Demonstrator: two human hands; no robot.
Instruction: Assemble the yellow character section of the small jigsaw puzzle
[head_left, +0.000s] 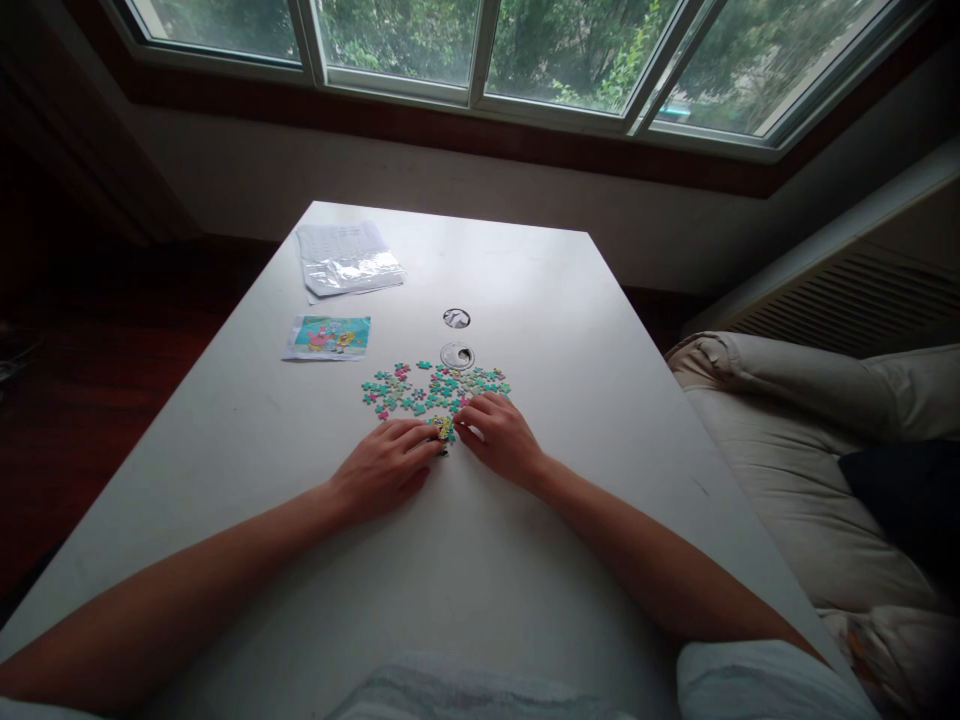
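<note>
Small yellow jigsaw puzzle pieces (pixel 445 428) are joined in a little patch on the white table. From the left, my left hand (pixel 384 462) has its fingertips closed on the patch's edge, covering part of it. My right hand (pixel 499 435) is at the patch's right side, thumb and fingers pinched on a jigsaw puzzle piece mostly hidden by the fingertips. Just beyond both hands, loose jigsaw puzzle pieces (pixel 420 390) in green, teal and pink lie scattered. A dark bit of puzzle shows below the yellow patch, beside my left fingers.
A cartoon picture sheet (pixel 330 338) lies left of the loose pieces. Behind it is a clear plastic sleeve with papers (pixel 349 260). Two round inserts (pixel 457 318) sit in the white table (pixel 525 290). A beige sofa (pixel 780 450) stands to the right, windows ahead.
</note>
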